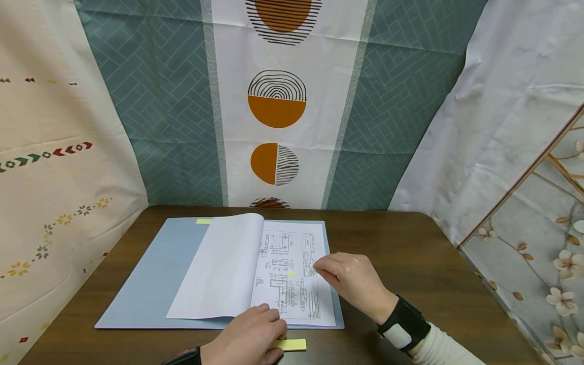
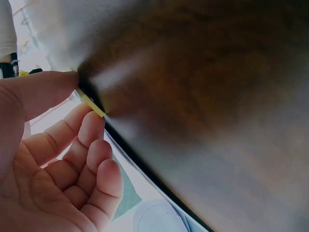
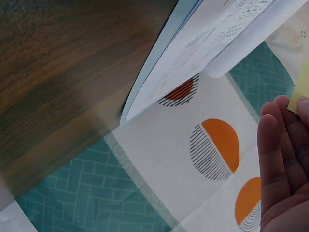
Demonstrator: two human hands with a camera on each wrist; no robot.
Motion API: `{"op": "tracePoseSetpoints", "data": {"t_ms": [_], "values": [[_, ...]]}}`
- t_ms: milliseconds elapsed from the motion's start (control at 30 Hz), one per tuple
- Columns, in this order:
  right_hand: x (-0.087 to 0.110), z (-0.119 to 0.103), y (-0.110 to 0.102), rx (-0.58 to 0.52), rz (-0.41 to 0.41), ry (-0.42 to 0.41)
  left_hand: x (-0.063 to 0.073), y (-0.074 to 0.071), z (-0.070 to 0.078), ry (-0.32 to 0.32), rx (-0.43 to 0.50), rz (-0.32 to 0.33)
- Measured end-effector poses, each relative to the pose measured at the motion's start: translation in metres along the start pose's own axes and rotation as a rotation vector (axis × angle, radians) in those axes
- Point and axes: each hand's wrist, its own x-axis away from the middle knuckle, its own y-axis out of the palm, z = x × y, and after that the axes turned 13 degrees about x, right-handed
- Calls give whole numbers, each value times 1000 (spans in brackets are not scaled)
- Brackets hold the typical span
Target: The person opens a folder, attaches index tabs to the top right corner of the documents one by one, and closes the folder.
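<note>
An open light blue folder (image 1: 141, 284) lies on the table with white sheets inside. Its right-hand sheet (image 1: 315, 309) carries technical drawings, while a blank white page (image 1: 219, 274) is turned over to the left. Over the right edge of that drawing sheet, my right hand (image 1: 353, 279) pinches a yellow sticky note (image 3: 300, 89) between thumb and fingers. By the folder's front edge, my left hand (image 1: 251, 337) holds a pad of yellow sticky notes (image 1: 292, 345) against the table. In the left wrist view the pad (image 2: 94, 105) shows between thumb and index finger.
The brown wooden table (image 1: 410, 248) extends to both sides of the folder. A yellow tab (image 1: 203, 221) marks the folder's back edge, and a small yellow patch (image 1: 292, 274) shows over the drawing. Patterned curtains (image 1: 283, 167) hang behind the table.
</note>
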Motion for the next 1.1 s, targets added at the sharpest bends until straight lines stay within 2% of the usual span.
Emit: {"op": "tracePoseSetpoints", "data": {"t_ms": [233,333,467,700,867,1100], "values": [[1,1,0,-11,-11,0,-2,-3,2,8,-23,21],[1,2,1,-9,-11,-4,-6,-11,5,-49,17,17],[0,3,1,-10,0,-9,-11,-21,5,-114,34,47],[0,7,3,0,4,-6,-19,-26,-5,-116,-104,123],[0,11,5,21,3,1,-23,-24,-15,-147,-188,124],[-2,19,11,68,-25,38,-25,-16,-24,-156,-220,112]]}}
